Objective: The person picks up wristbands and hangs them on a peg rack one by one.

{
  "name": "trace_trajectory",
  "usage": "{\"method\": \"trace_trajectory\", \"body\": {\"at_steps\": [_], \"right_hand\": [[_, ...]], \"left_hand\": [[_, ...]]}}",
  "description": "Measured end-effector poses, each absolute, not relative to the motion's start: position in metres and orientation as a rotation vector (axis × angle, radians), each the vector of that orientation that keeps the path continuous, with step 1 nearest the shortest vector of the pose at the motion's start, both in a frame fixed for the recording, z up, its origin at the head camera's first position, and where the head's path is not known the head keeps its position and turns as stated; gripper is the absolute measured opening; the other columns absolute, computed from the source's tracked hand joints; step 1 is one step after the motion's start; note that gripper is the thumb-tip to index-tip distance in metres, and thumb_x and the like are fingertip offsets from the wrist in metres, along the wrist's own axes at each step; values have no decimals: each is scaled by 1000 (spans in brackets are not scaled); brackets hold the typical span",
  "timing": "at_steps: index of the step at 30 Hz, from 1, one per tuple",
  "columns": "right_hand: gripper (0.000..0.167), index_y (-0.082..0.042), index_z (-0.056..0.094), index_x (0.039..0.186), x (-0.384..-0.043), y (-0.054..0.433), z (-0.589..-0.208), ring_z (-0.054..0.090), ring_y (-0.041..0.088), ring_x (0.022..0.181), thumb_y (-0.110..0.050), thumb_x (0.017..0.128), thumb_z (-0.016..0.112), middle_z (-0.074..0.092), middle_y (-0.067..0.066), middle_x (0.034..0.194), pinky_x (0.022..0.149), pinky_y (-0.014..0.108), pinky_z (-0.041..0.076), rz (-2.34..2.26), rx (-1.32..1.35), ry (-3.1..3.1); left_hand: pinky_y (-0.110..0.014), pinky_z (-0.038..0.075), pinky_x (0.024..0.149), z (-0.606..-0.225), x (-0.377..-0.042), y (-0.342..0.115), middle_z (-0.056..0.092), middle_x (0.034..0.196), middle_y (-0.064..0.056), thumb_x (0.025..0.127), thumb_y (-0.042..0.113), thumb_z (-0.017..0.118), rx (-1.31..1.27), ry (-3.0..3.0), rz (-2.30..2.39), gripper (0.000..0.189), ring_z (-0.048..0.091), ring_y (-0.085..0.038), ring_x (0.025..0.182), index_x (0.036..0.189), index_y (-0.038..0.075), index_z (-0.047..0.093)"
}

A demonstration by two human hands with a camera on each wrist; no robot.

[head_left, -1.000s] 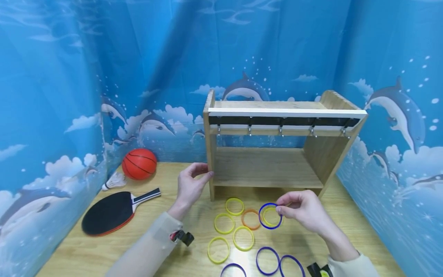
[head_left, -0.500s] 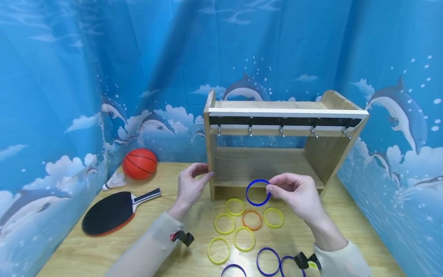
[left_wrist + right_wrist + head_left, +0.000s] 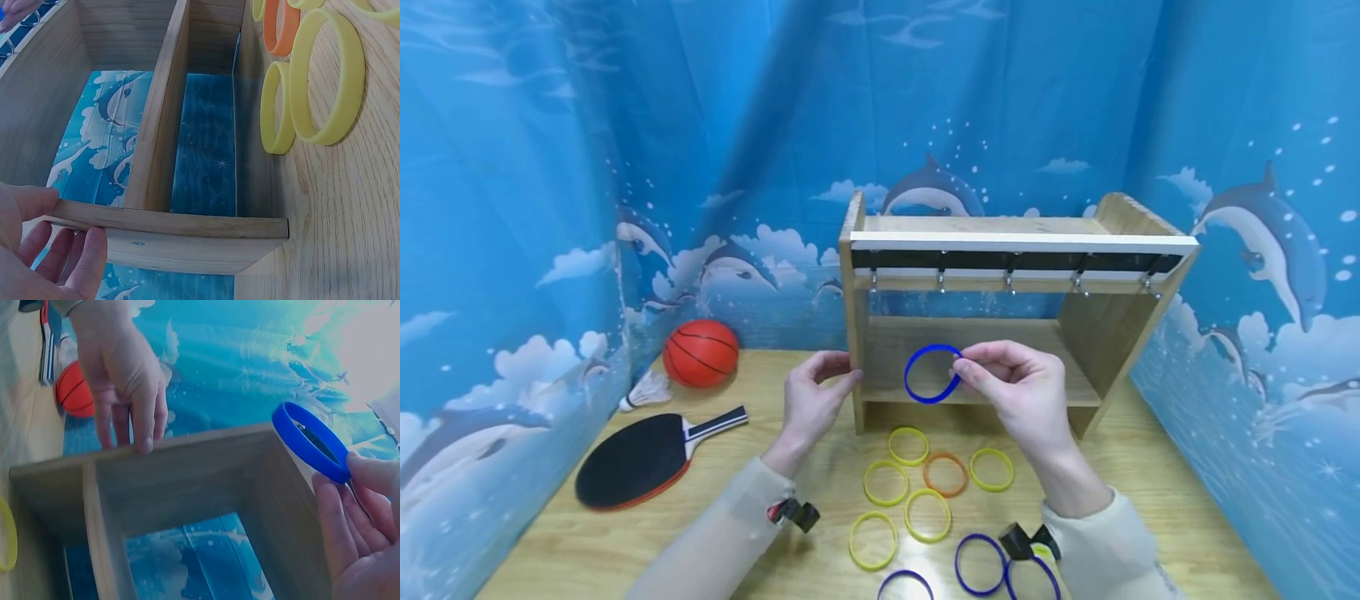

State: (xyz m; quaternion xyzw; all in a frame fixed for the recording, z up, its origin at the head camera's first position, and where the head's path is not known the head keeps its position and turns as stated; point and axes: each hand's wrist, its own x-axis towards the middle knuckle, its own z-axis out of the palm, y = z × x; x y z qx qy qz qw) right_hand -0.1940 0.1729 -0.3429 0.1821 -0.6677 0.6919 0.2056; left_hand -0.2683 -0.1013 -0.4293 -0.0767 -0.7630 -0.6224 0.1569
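Observation:
My right hand point(image 3: 1026, 392) pinches a blue ring point(image 3: 931, 401) by its right edge, between thumb and fingertips. The ring is raised in front of the middle shelf of a wooden rack point(image 3: 985, 329), below its row of metal hooks point(image 3: 942, 279). In the right wrist view the blue ring point(image 3: 306, 447) tilts beside the rack's upper front. My left hand point(image 3: 808, 404) grips the rack's left side panel by its front edge. The left wrist view shows the thumb on the inner face and the fingers point(image 3: 94, 262) on the outer face of that panel.
Several yellow rings point(image 3: 886, 505) and one orange ring point(image 3: 946, 496) lie on the table before the rack. Darker blue rings point(image 3: 957, 567) lie nearer the front edge. At left are a table tennis paddle point(image 3: 632, 462), a shuttlecock point(image 3: 649, 392) and a small basketball point(image 3: 702, 354).
My right hand has lifted the blue ring up and leftward, from over the table rings to in front of the rack's shelf. The left hand has stayed on the side panel.

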Motion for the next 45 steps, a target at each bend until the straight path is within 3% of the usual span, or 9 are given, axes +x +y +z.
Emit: {"method": "trace_trajectory", "body": {"at_steps": [9,16,22,28,30,37,45], "right_hand": [[31,-10,82,96,-206,138,-333,86,10,81,21,94,76,87,-2,89,76,28,70,2126,462,-1628],[39,-19,82,95,-213,111,-328,86,11,84,19,97,73,87,-4,89,76,28,71,2275,377,-1503],[36,-20,81,94,-218,94,-322,85,9,86,15,100,73,87,-6,91,78,28,71,2318,376,-1451],[34,-19,80,95,-225,82,-321,85,10,87,13,101,73,86,-5,92,80,27,71,2336,385,-1409],[33,-19,80,95,-226,79,-321,85,11,87,13,101,73,86,-5,92,79,27,71,2344,393,-1392],[25,-15,80,95,-232,74,-321,86,13,88,9,100,78,87,-4,92,80,27,71,2350,384,-1368],[27,-15,79,93,-237,73,-325,86,12,86,12,98,77,87,-4,89,78,26,70,2345,348,-1360]], "left_hand": [[-61,61,112,-430,-271,-103,85,120,-16,93,5,89,-222,-2165,-1773,28,81,-33,116,120,7,81],[-62,61,113,-429,-270,-102,85,121,-17,93,5,89,-223,-2166,-1789,29,80,-34,118,121,7,81],[-60,61,113,-428,-270,-103,86,120,-15,92,7,90,-217,-2166,-1777,29,81,-31,116,120,8,81],[-40,64,108,-429,-270,-103,86,121,-14,94,9,90,-226,-2178,-1774,29,81,-30,117,122,9,81],[-38,64,107,-429,-270,-103,86,121,-14,94,10,89,-226,-2181,-1773,29,81,-30,117,122,9,81],[-57,62,112,-429,-270,-102,85,122,-14,94,11,90,-218,-2183,-1781,30,81,-31,118,123,9,81],[-58,61,112,-430,-271,-102,86,122,-15,93,9,90,-215,-2178,-1771,30,81,-33,118,122,9,81]]}}
